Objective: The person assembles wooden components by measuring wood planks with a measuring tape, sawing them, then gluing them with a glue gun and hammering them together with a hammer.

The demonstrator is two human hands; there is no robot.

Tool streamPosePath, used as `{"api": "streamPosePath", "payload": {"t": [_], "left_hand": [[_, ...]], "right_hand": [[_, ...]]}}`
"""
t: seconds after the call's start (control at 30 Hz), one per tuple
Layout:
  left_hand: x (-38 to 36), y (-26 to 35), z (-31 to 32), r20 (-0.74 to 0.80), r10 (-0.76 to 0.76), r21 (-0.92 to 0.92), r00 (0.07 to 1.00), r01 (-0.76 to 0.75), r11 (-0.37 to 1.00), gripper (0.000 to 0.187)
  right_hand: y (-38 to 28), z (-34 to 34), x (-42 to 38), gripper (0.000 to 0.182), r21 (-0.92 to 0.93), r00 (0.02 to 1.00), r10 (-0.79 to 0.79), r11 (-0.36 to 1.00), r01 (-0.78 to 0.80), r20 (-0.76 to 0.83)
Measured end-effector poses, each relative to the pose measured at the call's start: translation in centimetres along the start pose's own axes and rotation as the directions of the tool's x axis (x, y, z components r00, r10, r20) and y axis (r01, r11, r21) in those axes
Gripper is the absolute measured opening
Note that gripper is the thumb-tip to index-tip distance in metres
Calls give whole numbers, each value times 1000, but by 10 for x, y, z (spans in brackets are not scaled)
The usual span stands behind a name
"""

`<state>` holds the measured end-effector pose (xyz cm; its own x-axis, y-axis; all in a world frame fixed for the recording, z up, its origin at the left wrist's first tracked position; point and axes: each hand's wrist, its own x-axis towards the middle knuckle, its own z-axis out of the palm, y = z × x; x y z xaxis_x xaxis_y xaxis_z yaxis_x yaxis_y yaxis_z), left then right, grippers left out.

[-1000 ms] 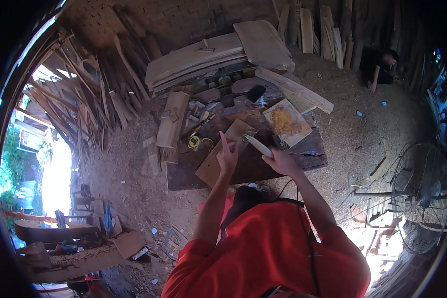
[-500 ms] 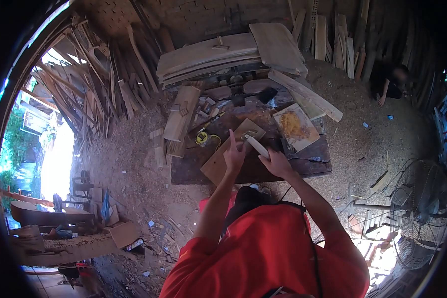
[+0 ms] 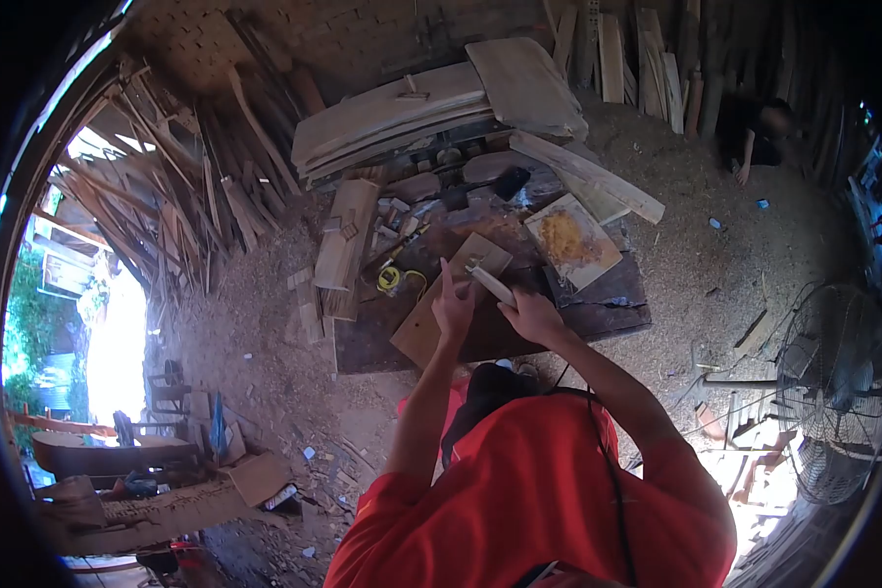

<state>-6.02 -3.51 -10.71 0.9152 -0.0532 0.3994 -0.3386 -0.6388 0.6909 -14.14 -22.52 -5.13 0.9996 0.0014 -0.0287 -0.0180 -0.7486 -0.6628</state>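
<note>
My right hand (image 3: 533, 318) is wrapped round the near end of a pale wooden piece (image 3: 492, 284), shaped like a thick handle. Its far end lies over a flat brown board (image 3: 419, 330) set slantwise on the workbench. On the same board's right edge is my left hand (image 3: 453, 312), its index finger stretched out and thumb apart, with nothing held. The left fingertips come close to the wooden piece. Just left of the board sits a yellow tape measure (image 3: 389, 280).
The dark workbench (image 3: 363, 345) carries a square board with an orange-brown stain (image 3: 566, 241), stacked planks (image 3: 392, 122) at the back and small wood blocks. A wire fan (image 3: 833, 382) stands at right. Far right, a person (image 3: 755, 142) crouches near leaning boards.
The view has turned slightly, so the bench and planks sit a little further left. Both hands keep nearly the same pose, and the right still grips the wooden piece.
</note>
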Motion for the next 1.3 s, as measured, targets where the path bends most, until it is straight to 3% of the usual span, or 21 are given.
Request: {"api": "streamPosePath", "payload": {"t": [0.13, 0.23, 0.33, 0.47, 0.63, 0.87, 0.93, 0.97, 1.07, 1.17, 1.3], "left_hand": [[1, -2, -1, -10, -1, -34, 1000, 1, 999, 93], [1, -2, 0, -7, -28, 11, 1000, 28, 1000, 92], [1, -2, 0, 8, -30, -7, 999, 31, 1000, 92], [-2, -4, 0, 29, -36, 17, 999, 36, 999, 92], [4, 3, -4, 65, -54, -35, 996, 56, 998, 97], [2, 12, -9, 68, 47, 83, 997, -52, 995, 110], [3, 7, -8, 111, 18, 108, 994, -31, 994, 106], [4, 4, -10, 137, 66, 197, 988, -93, 976, 103], [-9, -6, -26, 214, 152, 382, 965, -226, 896, 94], [-12, 8, -39, 210, 161, 402, 964, -235, 885, 90], [-17, -7, -26, 163, 170, 354, 972, -219, 909, 95]], "right_hand": [[0, 6, 0, 42, 72, 996, -29, 997, 35, -90], [3, 4, 1, 42, 59, 1000, -5, 998, 6, -15], [-3, 4, -6, 43, 97, 996, 43, 995, -35, -81], [10, 4, 3, 45, 52, 998, -57, 997, 57, 13], [8, 0, -2, 45, 92, 999, -25, 995, 27, -30], [-3, 1, -4, 45, 178, 985, -41, 981, 72, -168], [-9, -5, -8, 45, 212, 987, -59, 973, 91, -149], [-12, -10, -5, 46, 227, 987, -71, 968, 103, -146], [-1, 2, -5, 45, 72, 998, -52, 996, 53, -24], [-3, 11, -6, 44, 64, 989, -84, 994, 92, -120], [-21, -4, -8, 43, 210, 967, -91, 967, 142, -238]]}}
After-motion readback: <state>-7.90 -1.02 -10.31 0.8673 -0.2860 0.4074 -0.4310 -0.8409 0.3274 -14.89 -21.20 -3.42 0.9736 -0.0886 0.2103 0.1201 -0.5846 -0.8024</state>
